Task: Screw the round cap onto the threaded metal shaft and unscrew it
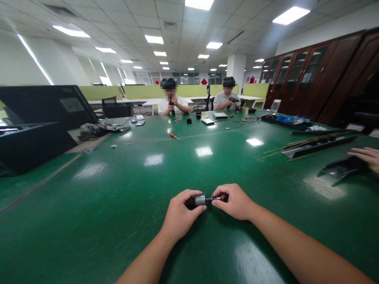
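Note:
My left hand (181,211) grips a short silver metal cylinder (200,200), which looks like a small motor, between thumb and fingers. From its right end a thin dark shaft (209,199) runs toward my right hand (233,201). The thumb and fingers of that hand are closed around the shaft's far end, where a shiny metal tip shows. Both hands are just above the green tabletop (118,221), with the part lying level between them. The fingers hide the cylinder's left end and some of the shaft's right end.
An orange screwdriver (174,136) lies farther up the table. Dark panels (29,146) stand at left; a black tray (286,122) and thin rods (275,150) lie at right. Another person's hand (367,156) touches a black part (343,167). Two people sit opposite.

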A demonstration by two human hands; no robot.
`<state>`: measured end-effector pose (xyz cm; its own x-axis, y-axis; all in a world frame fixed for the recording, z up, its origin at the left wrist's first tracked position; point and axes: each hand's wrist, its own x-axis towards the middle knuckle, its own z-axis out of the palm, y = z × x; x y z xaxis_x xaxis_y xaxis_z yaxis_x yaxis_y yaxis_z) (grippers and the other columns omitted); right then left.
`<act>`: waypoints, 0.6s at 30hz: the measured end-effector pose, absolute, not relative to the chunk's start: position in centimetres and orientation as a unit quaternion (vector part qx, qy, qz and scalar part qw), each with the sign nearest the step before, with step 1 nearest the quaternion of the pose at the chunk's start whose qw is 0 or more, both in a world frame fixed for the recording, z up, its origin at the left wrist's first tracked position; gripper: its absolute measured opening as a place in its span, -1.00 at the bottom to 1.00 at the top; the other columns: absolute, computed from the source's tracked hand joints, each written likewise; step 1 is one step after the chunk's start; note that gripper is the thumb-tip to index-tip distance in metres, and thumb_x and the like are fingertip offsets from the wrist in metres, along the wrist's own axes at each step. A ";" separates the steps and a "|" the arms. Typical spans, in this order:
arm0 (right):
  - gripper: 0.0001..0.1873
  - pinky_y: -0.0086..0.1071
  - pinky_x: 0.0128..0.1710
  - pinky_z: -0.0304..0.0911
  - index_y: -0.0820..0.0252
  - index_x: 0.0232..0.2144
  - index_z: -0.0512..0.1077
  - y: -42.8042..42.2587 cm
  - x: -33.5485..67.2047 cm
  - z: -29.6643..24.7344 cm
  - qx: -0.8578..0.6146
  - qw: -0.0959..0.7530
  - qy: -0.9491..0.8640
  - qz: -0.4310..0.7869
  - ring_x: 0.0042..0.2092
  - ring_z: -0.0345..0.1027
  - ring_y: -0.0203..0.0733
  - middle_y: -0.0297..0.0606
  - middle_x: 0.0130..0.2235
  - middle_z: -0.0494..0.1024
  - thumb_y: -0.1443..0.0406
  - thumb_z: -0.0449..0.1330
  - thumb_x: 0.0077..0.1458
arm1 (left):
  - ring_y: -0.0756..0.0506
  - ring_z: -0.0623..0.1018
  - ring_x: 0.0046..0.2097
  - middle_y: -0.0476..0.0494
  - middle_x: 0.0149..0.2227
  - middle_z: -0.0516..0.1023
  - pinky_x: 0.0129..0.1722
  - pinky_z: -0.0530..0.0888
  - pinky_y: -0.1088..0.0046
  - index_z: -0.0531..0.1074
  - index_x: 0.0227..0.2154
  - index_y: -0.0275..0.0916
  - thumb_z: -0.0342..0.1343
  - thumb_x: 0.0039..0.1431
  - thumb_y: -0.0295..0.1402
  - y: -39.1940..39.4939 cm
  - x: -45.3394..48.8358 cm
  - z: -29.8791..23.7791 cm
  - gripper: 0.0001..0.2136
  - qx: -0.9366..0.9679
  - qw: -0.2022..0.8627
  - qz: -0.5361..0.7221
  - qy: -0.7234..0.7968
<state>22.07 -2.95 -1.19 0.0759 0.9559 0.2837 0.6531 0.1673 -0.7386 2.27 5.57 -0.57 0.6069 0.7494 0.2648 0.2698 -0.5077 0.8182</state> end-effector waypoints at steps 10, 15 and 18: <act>-0.90 -0.45 -0.42 0.16 0.21 -0.37 0.56 -3.0 22.0 -1.3 -0.617 0.398 -0.650 0.197 -0.44 0.34 -0.29 -0.33 -0.47 0.53 0.32 0.26 0.01 | -0.11 0.55 -0.24 -0.04 -0.27 0.58 -0.21 0.43 0.36 0.56 -0.22 -0.13 0.32 -0.07 -0.39 5.6 2.3 -0.6 -0.72 0.807 0.387 0.311 0.320; -0.90 -0.45 -0.42 0.16 0.21 -0.38 0.56 -3.0 22.0 -1.1 -0.616 0.399 -0.650 0.196 -0.44 0.35 -0.29 -0.33 -0.47 0.53 0.32 0.26 0.01 | -0.12 0.55 -0.24 -0.04 -0.26 0.58 -0.20 0.44 0.35 0.56 -0.22 -0.13 0.32 -0.07 -0.38 5.7 2.3 -0.7 -0.72 0.808 0.386 0.313 0.317; -0.90 -0.45 -0.41 0.17 0.21 -0.38 0.56 -3.0 22.0 -1.0 -0.615 0.400 -0.649 0.200 -0.44 0.35 -0.29 -0.33 -0.47 0.53 0.32 0.26 0.01 | -0.12 0.55 -0.23 -0.05 -0.26 0.59 -0.20 0.45 0.34 0.56 -0.22 -0.13 0.31 -0.07 -0.37 5.7 2.3 -0.8 -0.72 0.808 0.386 0.313 0.316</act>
